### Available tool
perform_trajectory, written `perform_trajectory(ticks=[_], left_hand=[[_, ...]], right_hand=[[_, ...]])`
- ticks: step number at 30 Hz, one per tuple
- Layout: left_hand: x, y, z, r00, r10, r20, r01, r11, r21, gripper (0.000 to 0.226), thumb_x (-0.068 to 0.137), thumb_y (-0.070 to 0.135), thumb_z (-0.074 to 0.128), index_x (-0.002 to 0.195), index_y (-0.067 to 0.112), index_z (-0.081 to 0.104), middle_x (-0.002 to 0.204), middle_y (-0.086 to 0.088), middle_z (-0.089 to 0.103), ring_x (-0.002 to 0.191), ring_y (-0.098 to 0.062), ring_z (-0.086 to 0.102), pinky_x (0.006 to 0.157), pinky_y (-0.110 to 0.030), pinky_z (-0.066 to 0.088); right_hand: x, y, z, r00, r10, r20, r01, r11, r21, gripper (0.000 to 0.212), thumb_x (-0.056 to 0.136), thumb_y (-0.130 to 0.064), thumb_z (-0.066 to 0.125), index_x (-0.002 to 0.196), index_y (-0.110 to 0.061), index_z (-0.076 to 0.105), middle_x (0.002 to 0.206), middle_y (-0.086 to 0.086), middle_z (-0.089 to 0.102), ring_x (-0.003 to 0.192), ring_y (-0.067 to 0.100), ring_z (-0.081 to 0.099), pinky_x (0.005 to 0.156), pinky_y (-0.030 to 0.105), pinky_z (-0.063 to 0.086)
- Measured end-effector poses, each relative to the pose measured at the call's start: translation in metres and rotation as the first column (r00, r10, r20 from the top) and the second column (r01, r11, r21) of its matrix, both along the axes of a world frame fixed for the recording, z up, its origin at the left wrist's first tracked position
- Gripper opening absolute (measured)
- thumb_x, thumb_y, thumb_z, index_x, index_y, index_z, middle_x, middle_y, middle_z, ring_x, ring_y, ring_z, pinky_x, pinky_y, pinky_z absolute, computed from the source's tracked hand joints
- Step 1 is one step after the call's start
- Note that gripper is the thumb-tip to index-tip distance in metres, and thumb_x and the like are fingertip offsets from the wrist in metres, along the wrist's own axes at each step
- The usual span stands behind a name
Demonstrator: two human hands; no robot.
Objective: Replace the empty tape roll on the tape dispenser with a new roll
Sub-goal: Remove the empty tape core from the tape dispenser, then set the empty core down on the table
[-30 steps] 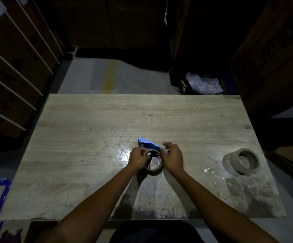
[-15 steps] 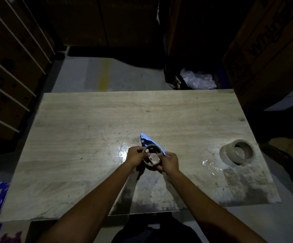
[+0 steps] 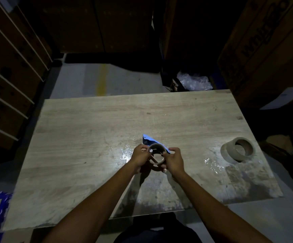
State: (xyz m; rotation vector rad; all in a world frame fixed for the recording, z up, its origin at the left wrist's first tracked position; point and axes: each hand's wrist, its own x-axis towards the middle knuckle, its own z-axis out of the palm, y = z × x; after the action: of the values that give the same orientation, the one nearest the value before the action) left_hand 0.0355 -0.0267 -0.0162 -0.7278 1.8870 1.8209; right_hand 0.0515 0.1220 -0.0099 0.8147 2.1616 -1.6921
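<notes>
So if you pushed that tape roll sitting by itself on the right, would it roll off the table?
Probably not. The new tape roll seems to lie nearly flat on the table, so a push would likely slide it, not roll it. It looks thickly wound, so it is probably heavy for its size. It sits near the right edge, so a hard shove might send it off.

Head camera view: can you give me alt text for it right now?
Both hands, left hand and right hand, grip an empty brown cardboard tape core on a blue tape dispenser over a pale wooden table. A full tan tape roll lies at the table's right.
</notes>
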Motion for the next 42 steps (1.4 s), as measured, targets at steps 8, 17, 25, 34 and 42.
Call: perform_trajectory(ticks=[8,17,25,34,42], left_hand=[[-0.002,-0.001,0.006,0.998,-0.066,-0.025,0.064,0.997,-0.05,0.02,0.089,-0.001,0.06,0.107,0.001,0.068,0.078,-0.009,0.067,0.064,-0.018,0.063,0.055,-0.027,0.05],[0.003,-0.001,0.008,0.995,-0.097,-0.003,0.097,0.995,-0.031,0.034,0.082,-0.01,0.052,0.091,0.017,0.07,0.069,-0.008,0.064,0.054,-0.017,0.057,0.05,-0.025,0.042],[0.0,-0.004,0.013,0.999,-0.052,0.017,0.052,0.999,0.013,0.016,0.089,0.002,0.059,0.103,0.008,0.065,0.084,-0.018,0.07,0.067,-0.026,0.067,0.063,-0.037,0.051],[-0.001,0.002,0.034,0.988,0.021,-0.151,-0.027,0.999,-0.042,0.027,0.096,0.031,0.06,0.084,0.012,0.075,0.079,-0.009,0.073,0.077,-0.029,0.07,0.075,-0.043,0.056],[-0.016,0.014,0.093,0.849,-0.051,-0.526,-0.085,0.969,-0.232,0.031,0.103,0.034,0.049,0.091,0.013,0.069,0.083,-0.007,0.063,0.074,-0.026,0.069,0.071,-0.047,0.055]], right_hand=[[0.003,-0.002,0.003,0.999,0.024,-0.041,-0.026,0.999,-0.046,0.022,0.095,-0.025,0.061,0.109,-0.014,0.048,0.097,0.012,0.066,0.076,0.025,0.07,0.053,0.032,0.06],[0.005,0.001,0.006,0.989,0.104,-0.106,-0.098,0.994,0.057,0.012,0.095,-0.013,0.06,0.107,-0.01,0.06,0.101,0.017,0.069,0.073,0.019,0.068,0.05,0.025,0.057],[0.003,-0.004,0.015,0.998,0.05,-0.039,-0.048,0.998,0.048,0.014,0.093,-0.02,0.062,0.102,-0.011,0.058,0.097,0.017,0.069,0.064,0.025,0.069,0.045,0.025,0.051],[0.004,0.004,0.039,0.948,0.213,-0.235,-0.171,0.967,0.187,0.037,0.089,-0.049,0.06,0.117,-0.024,0.06,0.113,0.0,0.064,0.103,0.018,0.065,0.086,0.047,0.057],[-0.011,0.011,0.1,0.687,0.553,-0.472,-0.289,0.804,0.52,0.1,0.069,-0.05,0.081,0.15,-0.018,0.032,0.149,-0.001,0.042,0.131,0.013,0.045,0.101,0.029,0.046]])
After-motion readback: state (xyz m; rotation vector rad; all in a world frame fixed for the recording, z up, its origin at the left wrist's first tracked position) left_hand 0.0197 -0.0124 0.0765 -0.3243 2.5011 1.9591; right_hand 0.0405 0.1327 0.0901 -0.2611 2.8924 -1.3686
